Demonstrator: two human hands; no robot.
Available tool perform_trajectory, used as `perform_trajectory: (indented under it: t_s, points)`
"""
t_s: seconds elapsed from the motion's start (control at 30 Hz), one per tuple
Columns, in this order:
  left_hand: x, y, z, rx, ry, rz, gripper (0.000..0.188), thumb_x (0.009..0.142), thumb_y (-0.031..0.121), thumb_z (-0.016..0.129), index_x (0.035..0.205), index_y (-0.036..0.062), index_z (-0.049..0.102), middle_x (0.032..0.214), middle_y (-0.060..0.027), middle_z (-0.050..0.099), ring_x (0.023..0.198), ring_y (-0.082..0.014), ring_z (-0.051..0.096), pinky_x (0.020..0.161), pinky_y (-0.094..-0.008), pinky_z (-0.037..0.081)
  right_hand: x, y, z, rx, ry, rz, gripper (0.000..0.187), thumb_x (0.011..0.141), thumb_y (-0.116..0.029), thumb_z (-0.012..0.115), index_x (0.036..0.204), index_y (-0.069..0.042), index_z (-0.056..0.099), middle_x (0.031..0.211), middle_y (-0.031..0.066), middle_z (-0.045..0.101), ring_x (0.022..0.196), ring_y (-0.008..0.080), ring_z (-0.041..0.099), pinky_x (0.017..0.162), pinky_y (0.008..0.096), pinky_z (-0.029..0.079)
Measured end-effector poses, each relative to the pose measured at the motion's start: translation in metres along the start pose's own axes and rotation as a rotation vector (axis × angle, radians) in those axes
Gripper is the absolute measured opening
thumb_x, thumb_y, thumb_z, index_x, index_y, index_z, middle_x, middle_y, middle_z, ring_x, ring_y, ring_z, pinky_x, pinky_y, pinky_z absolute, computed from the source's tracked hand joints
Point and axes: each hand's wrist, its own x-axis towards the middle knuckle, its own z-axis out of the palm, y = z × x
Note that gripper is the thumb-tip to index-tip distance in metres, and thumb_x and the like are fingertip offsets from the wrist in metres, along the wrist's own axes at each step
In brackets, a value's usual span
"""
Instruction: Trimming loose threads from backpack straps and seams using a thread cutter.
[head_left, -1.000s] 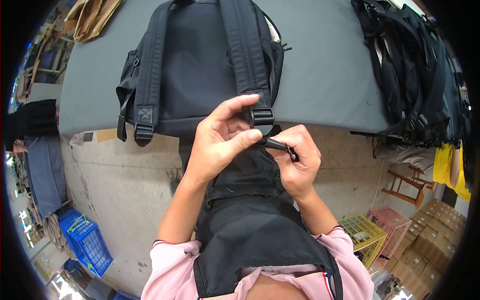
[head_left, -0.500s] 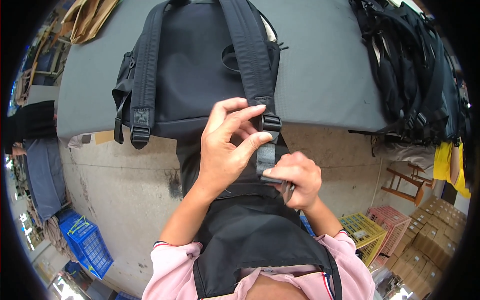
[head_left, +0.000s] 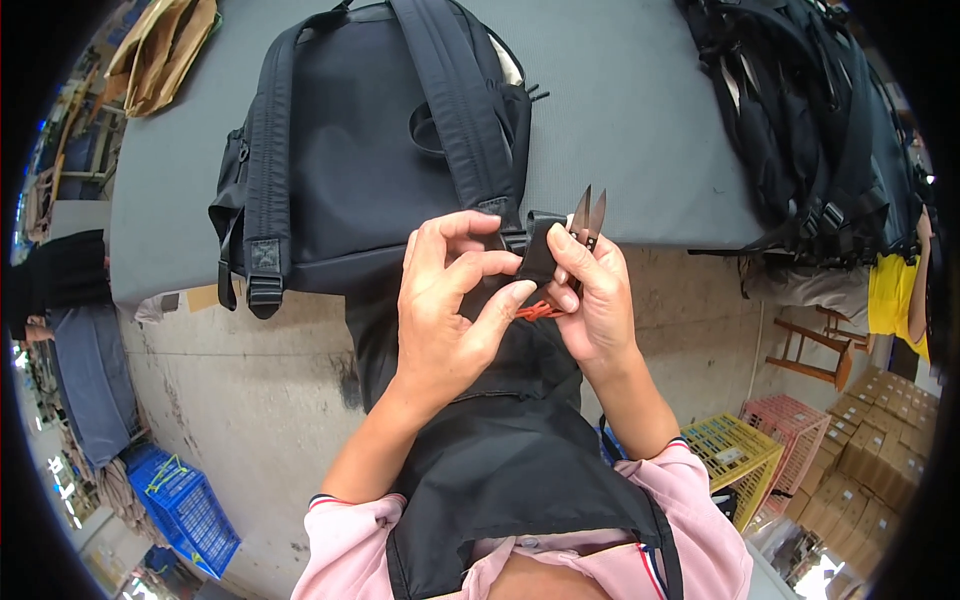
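A black backpack point(head_left: 360, 160) lies on the grey table with its shoulder straps facing up. My left hand point(head_left: 445, 320) has its fingers curled at the lower end of the right-hand strap, around a black buckle point(head_left: 514, 241) they partly cover. Between my hands, a black webbing end point(head_left: 541, 250) is pinched by my right hand point(head_left: 600, 300). That hand also grips small thread snips point(head_left: 588, 215), their two pointed blades upward and slightly apart. Orange-red cord point(head_left: 540, 311) shows below its fingers. The other strap's buckle point(head_left: 265, 291) hangs over the table's front edge.
More black backpacks point(head_left: 800, 130) are piled at the table's right end. Brown paper point(head_left: 160, 55) lies at far left. On the floor are a blue crate point(head_left: 185, 510), yellow crate point(head_left: 735, 455), pink crate point(head_left: 790, 435), wooden stool point(head_left: 810, 350) and cartons point(head_left: 880, 430). People stand at both sides.
My right hand has risen from below the buckle to beside it, turning the snips' blades upward and bringing the webbing end up. My left hand stays near the buckle. The view has shifted slightly.
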Motion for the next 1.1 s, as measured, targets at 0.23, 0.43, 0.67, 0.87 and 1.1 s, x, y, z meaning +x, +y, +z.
perform_trajectory:
  t_s: [0.23, 0.43, 0.67, 0.87, 1.1]
  points:
    - [0.007, -0.005, 0.002, 0.063, -0.036, -0.001, 0.018, 0.067, 0.005, 0.072, 0.082, 0.0032, 0.063, 0.105, -0.0081, 0.058, 0.084, -0.0227, 0.055, 0.078, -0.0332, 0.041, 0.015, -0.004, -0.003, 0.177, 0.001, 0.128, 0.017, 0.085, -0.018, 0.066, 0.077, -0.012, 0.052, 0.059, -0.0061, 0.048, 0.040, 0.0014, 0.035, 0.038, 0.0176, 0.027]
    - [0.008, -0.002, 0.006, 0.098, -0.058, -0.119, 0.011, 0.072, 0.010, 0.070, 0.077, 0.0043, 0.062, 0.100, -0.0059, 0.059, 0.076, -0.0199, 0.055, 0.072, -0.0315, 0.041, 0.016, 0.006, -0.006, -0.073, 0.042, -0.045, 0.014, 0.086, -0.012, 0.063, 0.096, -0.006, 0.055, 0.076, -0.0017, 0.051, 0.054, 0.0020, 0.042, 0.045, 0.0158, 0.034]
    - [0.009, -0.001, 0.005, -0.025, -0.041, -0.258, 0.010, 0.072, 0.009, 0.069, 0.076, 0.0039, 0.061, 0.100, -0.0065, 0.058, 0.075, -0.0195, 0.054, 0.072, -0.0319, 0.041, -0.009, 0.002, -0.024, -1.183, 0.031, -0.839, 0.029, 0.074, -0.003, 0.070, 0.101, -0.002, 0.057, 0.091, 0.0081, 0.051, 0.069, 0.0142, 0.050, 0.058, 0.0251, 0.043]
    - [0.006, -0.001, 0.005, -0.001, -0.051, -0.207, 0.009, 0.072, 0.007, 0.067, 0.078, 0.0031, 0.061, 0.101, -0.0081, 0.058, 0.081, -0.0209, 0.055, 0.075, -0.0328, 0.042, -0.011, -0.004, -0.016, -1.270, -0.020, -0.891, 0.024, 0.070, -0.007, 0.074, 0.091, -0.005, 0.063, 0.077, 0.0061, 0.054, 0.057, 0.0153, 0.054, 0.048, 0.0286, 0.043]
    - [0.007, -0.002, 0.003, -0.074, -0.046, -0.235, 0.009, 0.074, 0.004, 0.066, 0.078, 0.0000, 0.060, 0.102, -0.0095, 0.057, 0.083, -0.0167, 0.056, 0.074, -0.0288, 0.044, -0.009, -0.005, -0.023, -1.009, -0.051, -0.680, 0.016, 0.073, -0.002, 0.070, 0.087, -0.003, 0.063, 0.077, 0.0052, 0.053, 0.066, 0.0119, 0.055, 0.052, 0.0257, 0.043]
